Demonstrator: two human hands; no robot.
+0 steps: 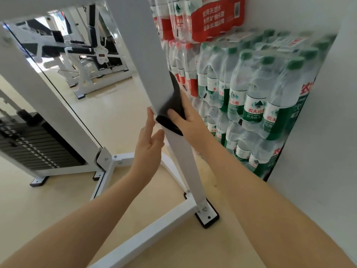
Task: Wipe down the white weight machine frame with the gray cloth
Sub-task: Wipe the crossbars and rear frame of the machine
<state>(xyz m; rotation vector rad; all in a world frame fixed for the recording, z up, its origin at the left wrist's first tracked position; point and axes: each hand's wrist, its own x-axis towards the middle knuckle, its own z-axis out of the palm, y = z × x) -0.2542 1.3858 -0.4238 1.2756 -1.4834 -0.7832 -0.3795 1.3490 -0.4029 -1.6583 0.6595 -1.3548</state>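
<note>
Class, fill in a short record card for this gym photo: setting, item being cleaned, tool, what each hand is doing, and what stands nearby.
setting: gym floor by a wall
item being cleaned: white frame post, slanted
tool: gray cloth, wrapped around the post
right hand: grips the cloth against the post
left hand: fingers straight, touching the post's left edge
nearby: shrink-wrapped water bottle packs stacked to the right; weight stack to the left

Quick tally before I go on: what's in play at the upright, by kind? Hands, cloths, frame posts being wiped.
Hands: 2, left hand with straight fingers against the post's edge, right hand pressing the cloth
Gray cloth: 1, wrapped round the post
White frame post being wiped: 1
Total: 4
</note>
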